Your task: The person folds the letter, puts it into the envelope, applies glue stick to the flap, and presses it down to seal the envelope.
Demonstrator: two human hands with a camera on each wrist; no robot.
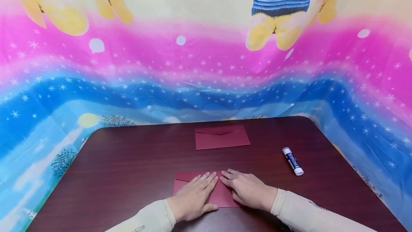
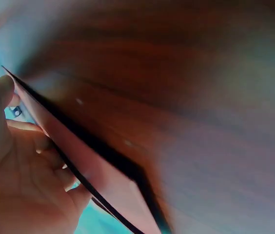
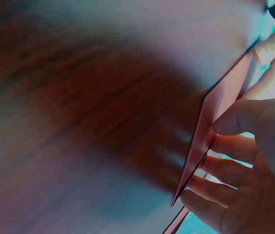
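Observation:
A dark red envelope (image 1: pixel 222 198) lies flat on the brown table, its flap side up, near the front middle. My left hand (image 1: pixel 196 196) rests on it with straight fingers across the flap, thumb near the lower edge. From the other side my right hand (image 1: pixel 246 187) touches the envelope's right part, fingertips at the flap close to the left fingertips. In the left wrist view the fingers lie along the envelope (image 2: pixel 93 165). The right wrist view has the fingers and thumb spread over the envelope's end (image 3: pixel 210 117).
A second red envelope (image 1: pixel 222 140) with its flap folded down lies farther back on the table (image 1: pixel 135 164). To the right lies a glue stick (image 1: pixel 293 161) with white ends. A colourful printed cloth (image 1: pixel 180 92) hangs behind and around the table.

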